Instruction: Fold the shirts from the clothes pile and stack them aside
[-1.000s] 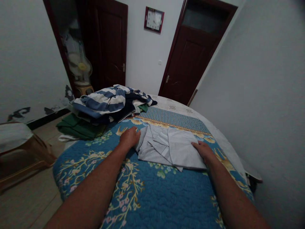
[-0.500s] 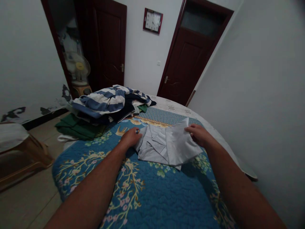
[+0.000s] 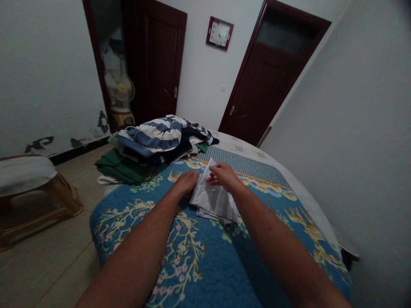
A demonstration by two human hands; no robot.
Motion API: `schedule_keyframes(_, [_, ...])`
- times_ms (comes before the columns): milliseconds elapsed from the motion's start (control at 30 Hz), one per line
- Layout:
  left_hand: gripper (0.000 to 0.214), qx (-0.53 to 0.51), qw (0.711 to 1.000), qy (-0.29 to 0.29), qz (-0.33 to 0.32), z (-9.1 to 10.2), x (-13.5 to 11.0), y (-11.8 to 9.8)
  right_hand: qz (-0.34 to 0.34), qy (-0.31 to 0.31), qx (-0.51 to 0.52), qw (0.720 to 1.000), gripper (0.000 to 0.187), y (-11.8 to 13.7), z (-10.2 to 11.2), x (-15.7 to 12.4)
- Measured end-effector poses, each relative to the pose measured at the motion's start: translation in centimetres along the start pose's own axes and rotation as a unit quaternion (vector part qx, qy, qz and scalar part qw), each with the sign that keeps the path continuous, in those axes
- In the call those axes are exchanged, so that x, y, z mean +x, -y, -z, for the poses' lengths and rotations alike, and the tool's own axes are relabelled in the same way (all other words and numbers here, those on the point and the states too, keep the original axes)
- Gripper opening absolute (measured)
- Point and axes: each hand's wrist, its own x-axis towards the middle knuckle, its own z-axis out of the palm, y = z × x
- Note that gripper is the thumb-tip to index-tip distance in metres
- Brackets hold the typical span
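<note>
A grey-and-white striped garment, perhaps a shirt, lies folded over in a compact bundle on the blue quilt. At its left edge is my left hand, fingers closed on the cloth; part of its grip is hidden. My right hand reaches across the top of the bundle and pinches the folded-over layer near its raised far-left corner. The layer's pale, plain-looking side faces up, and the stripes show along the near and right edges.
The floral quilt covers the bed. Beyond my left hand sits a clothes pile with a blue-and-white striped piece and a green folded piece. A brown stool stands left; a fan shows by the doorway.
My right hand has carried the garment's right part over to the left, folding it onto the rest. My left hand stays at the left edge. The view has turned slightly left.
</note>
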Motion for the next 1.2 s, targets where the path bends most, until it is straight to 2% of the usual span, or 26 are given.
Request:
schedule_keyframes(100, [0.040, -0.006, 1.000, 0.010, 0.009, -0.2, 0.0, 0.2, 0.056, -0.031, -0.054, 0.996, 0.011, -1.4, 0.4, 0.3])
schedule_keyframes(200, [0.033, -0.002, 1.000, 0.011, 0.024, -0.7, 0.0, 0.4, 0.140, -0.095, -0.145, 0.975, 0.016, -2.6, 3.0, 0.3])
schedule_keyframes(300, [0.029, 0.019, 1.000, 0.005, 0.023, -1.0, 0.1, 0.3, 0.211, -0.142, -0.245, 0.936, 0.022, -4.0, 6.0, 0.0])
schedule_keyframes(367, [0.025, 0.040, 0.999, 0.008, 0.018, -1.0, 0.1, 0.1, 0.233, -0.147, -0.292, 0.916, 0.027, -5.4, 7.4, -0.4])
schedule_keyframes(433, [0.025, 0.064, 0.998, 0.010, 0.016, -1.0, 0.0, -0.2, 0.232, -0.144, -0.313, 0.910, 0.034, -7.4, 8.1, -0.8])
schedule_keyframes(533, [0.026, 0.099, 0.995, 0.003, 0.024, -1.0, -0.2, -0.5, 0.235, -0.132, -0.330, 0.905, 0.041, -10.6, 8.4, -1.2])
schedule_keyframes(700, [0.023, 0.141, 0.990, 0.013, 0.019, -1.0, -0.4, -0.8, 0.291, -0.105, -0.347, 0.885, 0.045, -14.8, 8.2, -1.3])
schedule_keyframes(933, [0.015, 0.147, 0.988, 0.048, -0.014, -0.5, -0.7, -1.5, 0.304, -0.106, -0.357, 0.877, 0.049, -15.8, 8.5, -1.1])
schedule_keyframes(1200, [0.016, 0.149, 0.982, 0.114, 0.015, 0.4, -0.5, -0.7, 0.307, -0.106, -0.347, 0.880, 0.049, -15.2, 9.3, -1.4])
